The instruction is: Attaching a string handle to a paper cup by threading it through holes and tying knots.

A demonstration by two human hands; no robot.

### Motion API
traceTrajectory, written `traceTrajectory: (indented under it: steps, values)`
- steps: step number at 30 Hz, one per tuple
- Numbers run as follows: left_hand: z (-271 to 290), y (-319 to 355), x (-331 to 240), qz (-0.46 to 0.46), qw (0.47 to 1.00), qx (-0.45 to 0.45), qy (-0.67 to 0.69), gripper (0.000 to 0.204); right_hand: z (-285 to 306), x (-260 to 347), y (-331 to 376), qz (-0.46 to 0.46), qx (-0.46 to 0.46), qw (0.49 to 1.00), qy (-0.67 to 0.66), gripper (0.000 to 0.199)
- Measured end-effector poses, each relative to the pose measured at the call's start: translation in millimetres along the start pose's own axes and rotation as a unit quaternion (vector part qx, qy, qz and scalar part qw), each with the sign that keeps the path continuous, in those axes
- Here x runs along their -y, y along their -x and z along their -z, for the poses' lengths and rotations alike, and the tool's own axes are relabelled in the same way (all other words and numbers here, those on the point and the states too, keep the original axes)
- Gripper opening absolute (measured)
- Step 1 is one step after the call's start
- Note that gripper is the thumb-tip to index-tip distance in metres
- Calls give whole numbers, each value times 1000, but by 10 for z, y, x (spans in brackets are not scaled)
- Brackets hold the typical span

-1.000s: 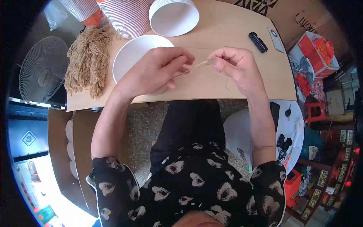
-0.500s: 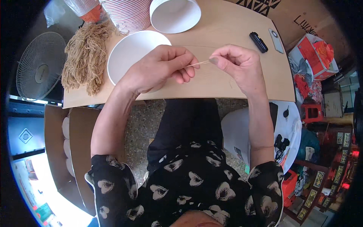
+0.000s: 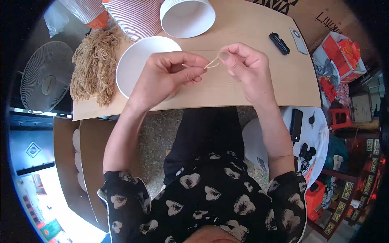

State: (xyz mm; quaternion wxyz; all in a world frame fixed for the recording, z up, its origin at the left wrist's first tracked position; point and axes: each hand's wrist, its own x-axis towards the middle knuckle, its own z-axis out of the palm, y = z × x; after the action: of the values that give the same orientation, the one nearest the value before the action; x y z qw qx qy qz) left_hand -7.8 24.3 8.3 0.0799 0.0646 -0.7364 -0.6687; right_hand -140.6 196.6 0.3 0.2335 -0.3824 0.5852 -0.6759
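- A brown cardboard box (image 3: 324, 16) with black print lies at the top right, past the far edge of the tabletop (image 3: 259, 87); just right of it sits a crumpled red and orange package (image 3: 344, 50).
- On the wooden tabletop: a heap of tan string (image 3: 94, 67) at the left, an empty white bowl (image 3: 137, 65) beside it, a stack of striped paper cups (image 3: 135, 16) and a white paper tub (image 3: 187, 17) behind the bowl, and a small black case (image 3: 279, 43) at the right.
- A white fan (image 3: 46, 79) stands on the floor to the left.
- The left hand (image 3: 164, 77) hovers over the bowl, fingers closed, pinching one end of a thin tan strand (image 3: 212, 62).
- The right hand (image 3: 245, 67), held close beside it above the tabletop, pinches the strand's looped other end between thumb and forefinger.
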Motion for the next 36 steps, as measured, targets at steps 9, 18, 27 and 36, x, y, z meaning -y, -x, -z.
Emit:
traceTrajectory:
  steps: [9, 18, 27, 36]
  values:
    - [-105, 97, 42, -128, 986, -102, -40, 35, -264, -119, -34, -82, -23, 985, -147, 15]
    - [-70, 143, 75, -102, 984, -137, -44, 28, -365, -119, -14, -52, -20, 996, -69, 15]
    - [22, 148, 84, -68, 991, -118, 3, 19, -391, -104, -19, -78, -22, 995, -51, 17]
    - [114, 98, 19, 12, 999, -48, 19, 16, -195, -109, -140, -37, 1, 989, -145, 19]
